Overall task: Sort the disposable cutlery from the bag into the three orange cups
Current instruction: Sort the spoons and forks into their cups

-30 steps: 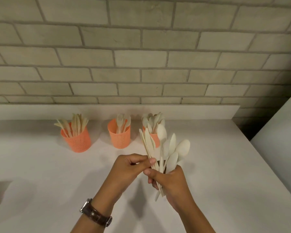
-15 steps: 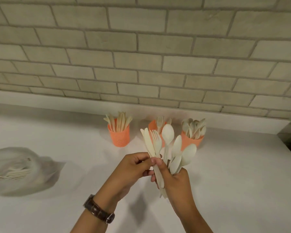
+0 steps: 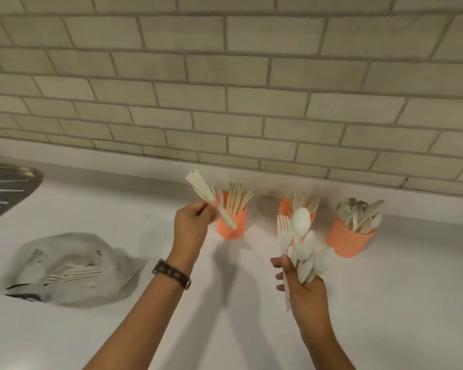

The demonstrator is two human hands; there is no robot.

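Hands apart: the left hand [image 3: 191, 225] pinches a few pale disposable knives [image 3: 208, 198], blurred, just above the left orange plastic cup [image 3: 231, 225] of knives. The right hand [image 3: 304, 288] grips a fanned bunch of white spoons and a fork [image 3: 301, 236], half hiding the middle orange cup [image 3: 285, 208] of forks. The right orange cup [image 3: 350, 240] holds spoons. A blurred clear plastic bag [image 3: 72, 271] of cutlery lies on the white counter [image 3: 385, 303], well left of both hands.

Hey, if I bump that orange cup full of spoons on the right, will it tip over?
Probably easily. The spoon cup looks like thin plastic, so likely light, and its spoons stand well above the rim, fanned out, raising the weight. It seems to narrow toward its base, so a push near the rim might topple rather than slide it.
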